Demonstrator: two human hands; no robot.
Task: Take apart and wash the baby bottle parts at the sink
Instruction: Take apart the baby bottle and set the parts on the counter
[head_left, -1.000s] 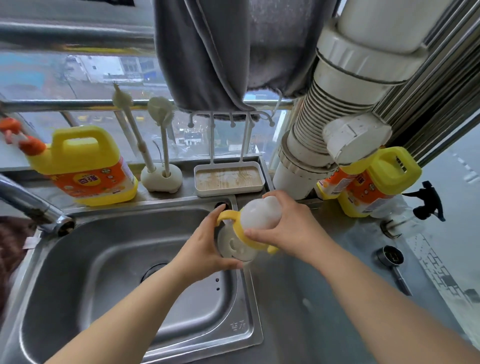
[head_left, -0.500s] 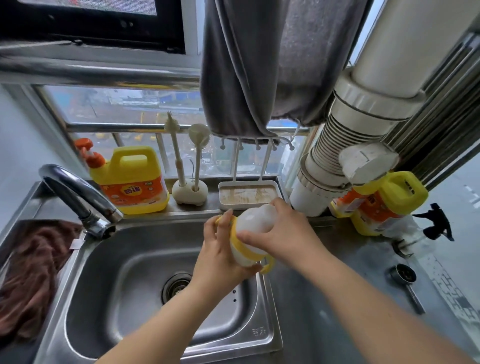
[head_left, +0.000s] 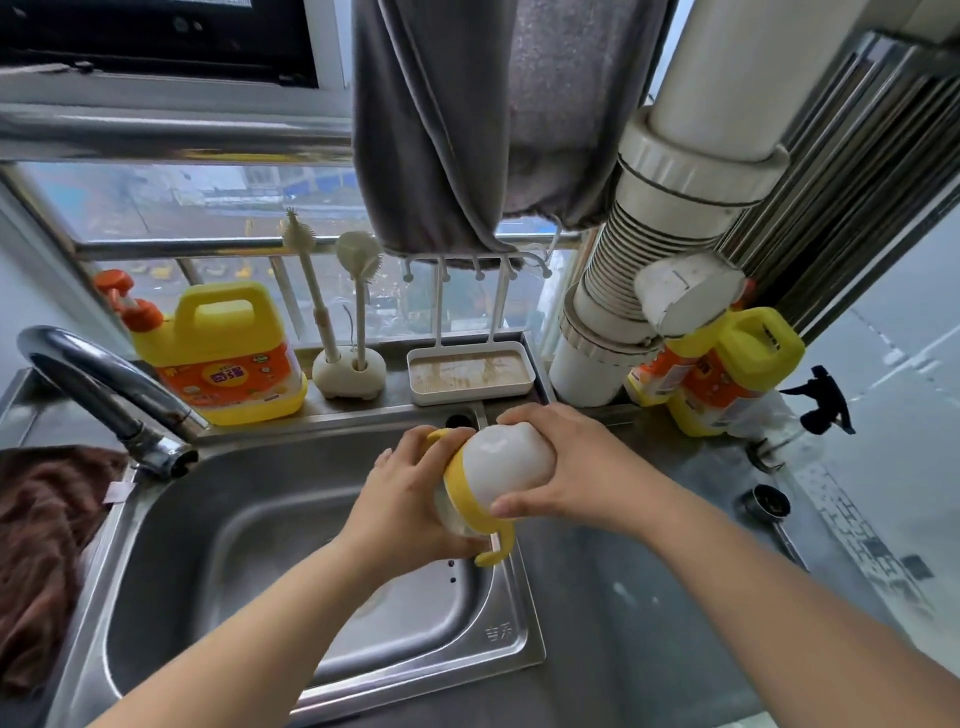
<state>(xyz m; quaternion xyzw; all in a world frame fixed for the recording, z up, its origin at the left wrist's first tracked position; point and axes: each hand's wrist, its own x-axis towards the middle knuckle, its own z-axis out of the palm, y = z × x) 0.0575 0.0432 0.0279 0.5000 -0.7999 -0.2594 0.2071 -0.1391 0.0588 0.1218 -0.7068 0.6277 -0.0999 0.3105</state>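
Observation:
I hold a baby bottle (head_left: 498, 467) sideways above the right rim of the steel sink (head_left: 291, 545). It has a frosted white cap, a yellow collar with two yellow handles (head_left: 496, 548) and a clear body. My left hand (head_left: 410, 499) grips the clear body from the left. My right hand (head_left: 566, 467) wraps around the white cap from the right. The bottle's base is hidden behind my left palm.
A curved faucet (head_left: 104, 395) reaches over the sink's left side. On the back ledge stand a yellow detergent jug (head_left: 223, 353), two bottle brushes in a holder (head_left: 348, 364) and a white drying tray (head_left: 470, 371). A brown cloth (head_left: 41, 545) lies left. More jugs (head_left: 727, 374) and a white pipe (head_left: 675, 218) stand right.
The camera view has tilted up and shifted left, bringing the faucet and cloth into view. Both hands keep their hold on the bottle, which stays over the sink's right rim.

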